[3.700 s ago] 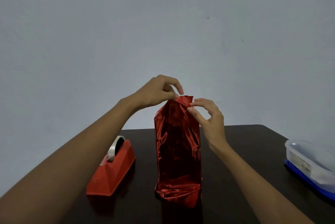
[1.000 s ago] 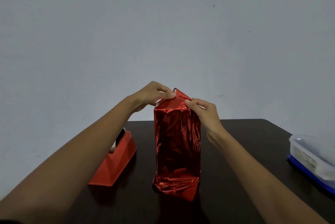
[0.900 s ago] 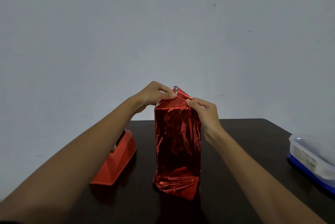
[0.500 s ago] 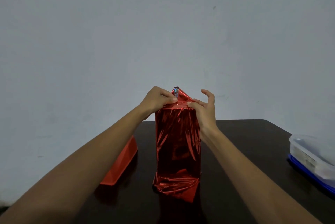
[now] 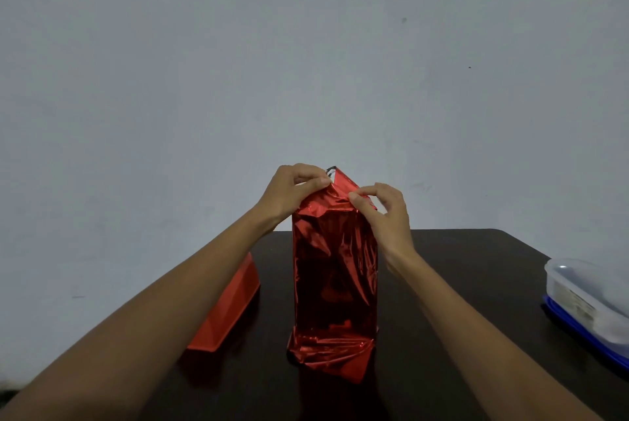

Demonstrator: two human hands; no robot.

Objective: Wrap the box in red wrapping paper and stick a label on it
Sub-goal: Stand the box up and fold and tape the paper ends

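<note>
Two forearms enter from the lower corners, both bare from elbow to wrist, no sleeve edge in view. Left hand (image 5: 292, 191) and right hand (image 5: 383, 213) bare: no gloves, rings, watch or bands visible. Fingernails (image 5: 352, 196) short and unpainted, as far as the dim light shows.

Left hand (image 5: 295, 189), right hand (image 5: 384, 213) pinching.

box (image 5: 335, 277) fully hidden under red wrapping paper (image 5: 337, 349), tape dispenser (image 5: 228, 311) half behind left forearm, lidded container (image 5: 585, 301) cropped at right edge
</note>
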